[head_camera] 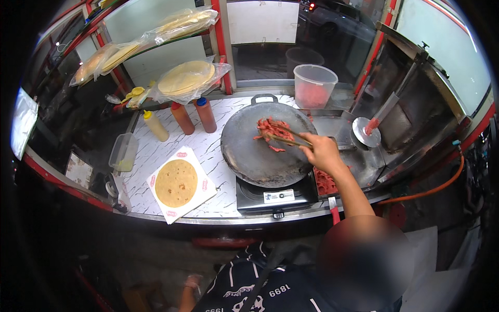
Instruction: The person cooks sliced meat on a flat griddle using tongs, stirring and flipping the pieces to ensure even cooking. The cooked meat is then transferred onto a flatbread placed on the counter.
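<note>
My right hand (324,153) grips a pair of tongs (290,139) over a round, dark griddle pan (265,167). The tong tips are in a small heap of red meat strips (273,128) right of the pan's middle. One strip lies apart, just below the heap. Beneath the pan is a black gas stove (249,197). My left hand (192,281) hangs low beside my body, away from the counter; its fingers are too blurred to read. On the counter left of the stove, a round flatbread (176,183) rests on printed white paper (208,189).
Behind the flatbread stand three squeeze bottles (206,116). Bagged flatbreads (187,78) sit on shelves above. A plastic bucket (315,85) holds red meat. Right of the pan are a meat tray (324,183), a red-handled knife (334,212) and a vertical spit (366,132). An orange hose (440,192) curves right.
</note>
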A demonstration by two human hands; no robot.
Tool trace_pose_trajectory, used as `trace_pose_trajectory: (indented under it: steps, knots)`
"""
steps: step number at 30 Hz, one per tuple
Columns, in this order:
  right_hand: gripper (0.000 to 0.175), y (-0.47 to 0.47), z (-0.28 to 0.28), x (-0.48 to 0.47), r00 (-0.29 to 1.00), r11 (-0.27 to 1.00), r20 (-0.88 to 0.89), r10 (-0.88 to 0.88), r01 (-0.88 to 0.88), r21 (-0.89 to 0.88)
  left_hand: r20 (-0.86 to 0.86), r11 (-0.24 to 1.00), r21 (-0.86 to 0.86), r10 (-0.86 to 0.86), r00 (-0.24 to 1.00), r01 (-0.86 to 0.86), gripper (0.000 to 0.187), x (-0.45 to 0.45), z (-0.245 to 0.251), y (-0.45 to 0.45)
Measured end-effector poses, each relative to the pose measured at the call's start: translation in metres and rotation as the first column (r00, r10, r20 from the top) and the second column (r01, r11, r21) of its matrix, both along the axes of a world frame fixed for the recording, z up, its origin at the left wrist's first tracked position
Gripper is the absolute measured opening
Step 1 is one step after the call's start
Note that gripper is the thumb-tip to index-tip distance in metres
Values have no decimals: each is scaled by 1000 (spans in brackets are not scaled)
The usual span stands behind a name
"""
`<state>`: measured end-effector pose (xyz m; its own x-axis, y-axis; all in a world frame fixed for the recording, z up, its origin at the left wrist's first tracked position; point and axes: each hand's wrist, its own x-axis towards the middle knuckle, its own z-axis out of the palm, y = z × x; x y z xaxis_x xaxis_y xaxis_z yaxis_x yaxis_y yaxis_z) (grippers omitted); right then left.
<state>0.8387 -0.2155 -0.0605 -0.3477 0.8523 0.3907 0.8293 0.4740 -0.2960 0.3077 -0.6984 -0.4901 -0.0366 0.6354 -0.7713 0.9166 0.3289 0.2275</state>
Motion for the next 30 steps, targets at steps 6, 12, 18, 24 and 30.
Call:
trace_pose_trajectory:
  steps: [6,12,18,24,30]
  knots:
    - [34,15,13,30,999,1000,-28,27,-27,-5,-6,995,25,-96,995,96,38,18,-26,-20]
    - [39,-19,19,59,994,989,-44,-96,90,-118,-134,866,389,-285,949,315,34,17,-27,-67]
    - [43,-50,-21,35,992,988,-122,12,-31,-150,-79,984,-17,-175,981,175,36,-11,-15,-44]
    - [39,1,-10,10,993,999,-115,-34,33,-11,-127,951,122,-269,955,284,27,-48,0,-20]
    - [30,-12,18,3,1000,997,2,8,-8,-79,-1,981,146,132,991,-131,25,-68,-4,-15]
